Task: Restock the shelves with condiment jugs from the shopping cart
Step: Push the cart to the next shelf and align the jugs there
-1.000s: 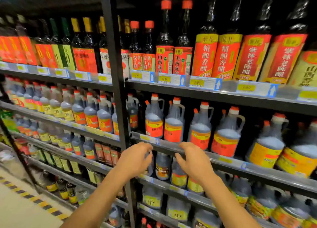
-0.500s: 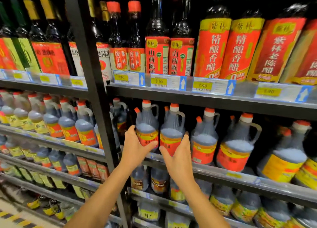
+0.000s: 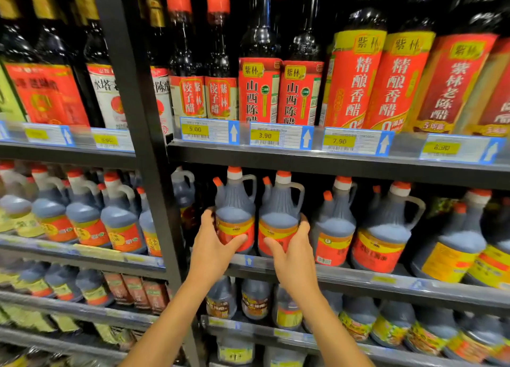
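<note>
Two dark plastic condiment jugs with orange caps, side handles and red-and-yellow labels stand at the front edge of the middle shelf (image 3: 358,277), near its left end beside the black upright post (image 3: 143,173). The left hand (image 3: 212,245) grips the left jug (image 3: 234,209) around its label, and the right hand (image 3: 292,248) grips the right jug (image 3: 278,217) in the same way. To do this step well, the person should probably slide both jugs back together, with the bases flat behind the shelf's front edge and the labels facing out. The next jug (image 3: 334,228) stands just beside the right hand, so it should not be bumped. To the right the front row counts at least four more jugs, and one jug (image 3: 182,190) stands deeper at the left. Four yellow price tags (image 3: 209,130) sit on the upper shelf's edge.
</note>
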The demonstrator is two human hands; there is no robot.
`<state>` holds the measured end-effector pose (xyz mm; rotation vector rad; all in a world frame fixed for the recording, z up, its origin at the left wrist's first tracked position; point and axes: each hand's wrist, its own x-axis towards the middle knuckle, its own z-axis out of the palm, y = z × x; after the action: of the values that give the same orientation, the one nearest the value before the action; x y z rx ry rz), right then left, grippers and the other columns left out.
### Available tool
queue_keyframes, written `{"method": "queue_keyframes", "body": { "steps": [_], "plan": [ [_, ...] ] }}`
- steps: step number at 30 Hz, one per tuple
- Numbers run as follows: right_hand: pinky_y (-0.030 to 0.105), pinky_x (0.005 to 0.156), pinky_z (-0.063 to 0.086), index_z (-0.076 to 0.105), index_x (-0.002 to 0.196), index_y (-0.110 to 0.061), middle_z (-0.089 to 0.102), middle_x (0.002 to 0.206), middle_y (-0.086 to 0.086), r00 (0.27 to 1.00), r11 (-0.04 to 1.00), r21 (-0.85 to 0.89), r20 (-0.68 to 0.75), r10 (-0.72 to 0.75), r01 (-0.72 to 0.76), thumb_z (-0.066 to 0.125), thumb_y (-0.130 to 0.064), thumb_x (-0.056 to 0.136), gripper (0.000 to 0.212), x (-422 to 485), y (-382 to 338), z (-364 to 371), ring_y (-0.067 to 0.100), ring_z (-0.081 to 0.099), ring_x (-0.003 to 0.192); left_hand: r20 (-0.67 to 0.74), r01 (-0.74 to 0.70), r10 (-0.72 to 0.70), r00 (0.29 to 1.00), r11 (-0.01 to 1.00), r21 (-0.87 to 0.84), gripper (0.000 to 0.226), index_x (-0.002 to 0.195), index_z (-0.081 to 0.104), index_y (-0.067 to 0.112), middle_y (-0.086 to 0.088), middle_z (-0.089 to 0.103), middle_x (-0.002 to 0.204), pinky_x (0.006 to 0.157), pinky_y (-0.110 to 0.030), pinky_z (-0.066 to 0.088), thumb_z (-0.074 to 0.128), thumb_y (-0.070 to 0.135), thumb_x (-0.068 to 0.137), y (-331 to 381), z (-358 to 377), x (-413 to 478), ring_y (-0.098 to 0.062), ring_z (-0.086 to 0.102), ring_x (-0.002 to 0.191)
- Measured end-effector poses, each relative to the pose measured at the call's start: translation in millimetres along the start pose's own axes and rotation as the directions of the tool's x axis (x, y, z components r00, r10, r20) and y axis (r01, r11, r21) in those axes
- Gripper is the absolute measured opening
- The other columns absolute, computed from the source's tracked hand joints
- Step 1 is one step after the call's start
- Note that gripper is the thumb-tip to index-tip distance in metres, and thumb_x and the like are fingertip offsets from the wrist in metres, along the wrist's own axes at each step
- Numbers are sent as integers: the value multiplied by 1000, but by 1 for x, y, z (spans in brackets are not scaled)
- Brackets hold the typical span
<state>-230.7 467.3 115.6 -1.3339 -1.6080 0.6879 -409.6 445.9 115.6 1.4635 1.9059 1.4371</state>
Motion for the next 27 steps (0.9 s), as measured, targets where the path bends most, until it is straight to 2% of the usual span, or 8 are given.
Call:
{"method": "queue_keyframes", "body": {
  "steps": [5,8,13,16,20,23,25,27],
  "plan": [
    [39,76,57,41,119,-18,65,106,2,1000,994,-107,5,6,-6,76,-53,83,61,5,0,-5,23,66,97,36,-16,14,999,999,43,98,149,24,22,0,44,144,106,-43,47,80,51,74,-2,-3,-1,-21,50,131],
    [45,83,56,42,125,-12,61,111,4,999,990,-142,-41,-3,-3,76,-53,83,68,2,3,-1,25,63,104,2,-14,14,1000,995,100,96,148,28,18,-3,39,140,104,-46,48,81,49,74,-1,-3,0,-25,51,127],
    [21,58,40,39,130,-11,63,103,5,997,988,-151,79,-4,16,67,-46,94,59,5,4,-6,20,63,89,10,-28,27,1000,990,135,92,153,25,15,-4,38,148,104,-47,48,76,46,82,-1,-3,-2,-26,49,131],
    [25,63,45,40,132,-11,64,104,3,996,985,-170,88,-2,17,66,-47,94,59,4,1,-9,20,64,91,-12,-44,45,999,995,94,87,152,27,17,-4,40,148,104,-44,48,77,39,84,4,-5,-9,-24,49,131],
    [32,72,51,46,132,-15,64,103,0,995,962,-269,97,-24,49,61,-43,98,47,-7,2,-16,20,63,88,-72,-213,225,972,967,143,56,134,41,17,3,42,129,96,-22,39,72,24,88,7,-10,-33,-13,46,120],
    [37,86,57,40,151,-20,66,124,-2,984,884,-438,138,-113,163,56,-39,101,55,-24,3,-31,18,66,103,7,-387,396,918,892,235,33,117,50,19,8,45,116,91,-25,39,67,19,89,11,-16,-49,-11,44,109],
    [36,88,56,55,141,-18,65,127,-1,972,798,-556,160,-175,235,57,-33,101,43,-38,1,-43,21,63,115,101,-454,444,891,857,244,26,113,53,21,9,49,111,87,-26,41,64,17,90,12,-18,-56,-11,46,104],
    [37,78,58,69,119,-17,68,112,0,952,708,-638,181,-246,304,64,-27,96,26,-49,1,-54,24,66,105,240,-525,472,848,810,261,18,108,57,23,10,54,104,80,-26,44,62,20,91,14,-16,-59,-11,51,97]
  ]
}}
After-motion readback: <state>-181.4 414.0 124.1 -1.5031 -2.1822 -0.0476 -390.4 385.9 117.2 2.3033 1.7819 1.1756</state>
